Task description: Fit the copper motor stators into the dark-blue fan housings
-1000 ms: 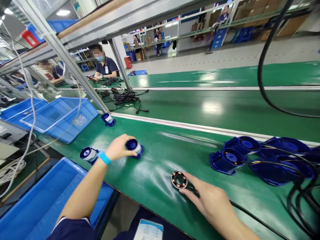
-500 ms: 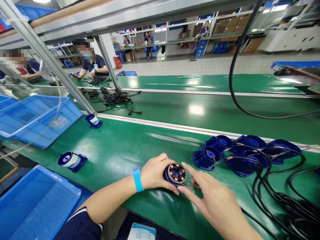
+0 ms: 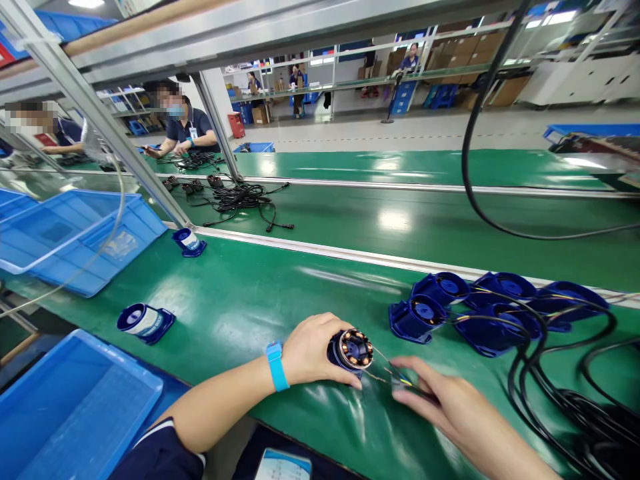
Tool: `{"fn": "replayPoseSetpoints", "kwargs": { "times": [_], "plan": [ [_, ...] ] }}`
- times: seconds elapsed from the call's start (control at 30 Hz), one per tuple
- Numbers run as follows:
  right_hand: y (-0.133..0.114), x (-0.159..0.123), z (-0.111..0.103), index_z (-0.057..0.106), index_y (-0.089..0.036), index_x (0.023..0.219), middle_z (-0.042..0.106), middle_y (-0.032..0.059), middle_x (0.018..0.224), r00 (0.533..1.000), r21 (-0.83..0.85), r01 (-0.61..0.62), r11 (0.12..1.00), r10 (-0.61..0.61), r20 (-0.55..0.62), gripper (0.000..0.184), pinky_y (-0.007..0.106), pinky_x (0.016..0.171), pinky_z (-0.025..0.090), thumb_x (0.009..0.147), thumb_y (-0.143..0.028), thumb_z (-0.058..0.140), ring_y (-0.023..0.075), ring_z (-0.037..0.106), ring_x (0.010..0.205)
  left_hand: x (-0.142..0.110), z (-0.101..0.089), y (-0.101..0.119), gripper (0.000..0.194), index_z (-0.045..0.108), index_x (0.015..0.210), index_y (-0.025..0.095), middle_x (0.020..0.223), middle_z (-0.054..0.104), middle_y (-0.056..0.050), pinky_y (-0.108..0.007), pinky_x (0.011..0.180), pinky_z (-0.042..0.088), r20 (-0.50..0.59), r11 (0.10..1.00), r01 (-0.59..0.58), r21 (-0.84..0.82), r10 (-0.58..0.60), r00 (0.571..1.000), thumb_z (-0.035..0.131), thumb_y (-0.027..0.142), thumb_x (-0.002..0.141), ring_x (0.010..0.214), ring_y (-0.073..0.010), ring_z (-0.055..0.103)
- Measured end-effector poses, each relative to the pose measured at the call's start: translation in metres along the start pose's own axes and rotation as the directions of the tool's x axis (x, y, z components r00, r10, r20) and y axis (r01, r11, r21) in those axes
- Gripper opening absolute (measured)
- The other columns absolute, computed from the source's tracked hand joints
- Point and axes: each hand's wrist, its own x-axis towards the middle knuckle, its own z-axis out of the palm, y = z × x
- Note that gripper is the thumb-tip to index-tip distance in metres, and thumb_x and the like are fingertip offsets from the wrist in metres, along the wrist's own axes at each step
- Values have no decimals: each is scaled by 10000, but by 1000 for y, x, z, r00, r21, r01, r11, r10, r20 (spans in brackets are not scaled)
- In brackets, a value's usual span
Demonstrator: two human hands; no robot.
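Note:
My left hand [image 3: 315,350], with a light-blue wristband, is wrapped round a dark blue round motor housing [image 3: 340,360] and holds it upright on the green bench. A ring of copper coils, a stator [image 3: 356,348], shows in the top of the housing. Thin wires run from its right side toward my right hand [image 3: 440,400]. Between my right thumb and fingers is the end of a black cable [image 3: 417,389], where coloured wires come out; it is partly hidden and slightly blurred.
Several blue housings [image 3: 419,317] with black cables stand at the right, beside a cable heap [image 3: 575,427]. Two labelled blue housings [image 3: 145,323] stand at the left, near blue bins [image 3: 75,413]. Black cables [image 3: 240,198] lie on the belt beyond the metal rail. A co-worker [image 3: 187,130] sits across.
My right hand has drawn back to the right from the stator, and the cable end now shows in its fingers. The left hand keeps its hold. The far cables have shifted slightly right.

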Motion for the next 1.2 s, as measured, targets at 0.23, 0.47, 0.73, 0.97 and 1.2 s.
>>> {"fn": "replayPoseSetpoints", "kwargs": {
  "times": [0.23,0.47,0.73,0.97,1.2],
  "plan": [
    [-26,0,-16,551,-258,1292,565,-33,702,967,-28,26,999,-32,-254,503,214,499,493,940,-616,564,127,564,520,1,4,3,792,623,1196,244,1080,670,-37,-376,889,479,19,998,3,61,-5,1000,859,673,573,1002,-253,640],
    [-55,17,2,363,-189,1463,634,47,894,910,-239,123,963,-205,-360,602,237,588,548,1022,-599,374,155,662,725,5,-8,23,735,614,1214,254,1058,690,-35,-367,855,440,55,988,-57,145,49,997,766,723,670,985,-243,647],
    [-54,15,-3,384,-158,1443,694,88,991,897,-356,68,932,-214,-387,496,243,602,569,1075,-473,277,165,705,818,23,-4,14,737,650,1104,227,989,700,-20,-350,819,434,80,984,-7,177,-8,997,830,712,579,921,-236,654],
    [-62,17,-11,419,-187,1428,691,61,1007,865,-325,108,940,-250,-435,514,239,670,577,1056,-535,353,148,693,799,22,-26,39,717,639,1159,257,993,712,-21,-349,802,406,58,962,-122,243,112,992,793,719,633,927,-236,659],
    [-51,21,5,402,-176,1430,695,75,1066,889,-378,77,922,-235,-392,560,295,610,579,1050,-577,312,193,701,848,23,-7,28,736,638,1181,239,1007,719,-46,-376,856,438,145,965,-82,247,47,988,757,745,660,947,-258,668]
  ]
}}
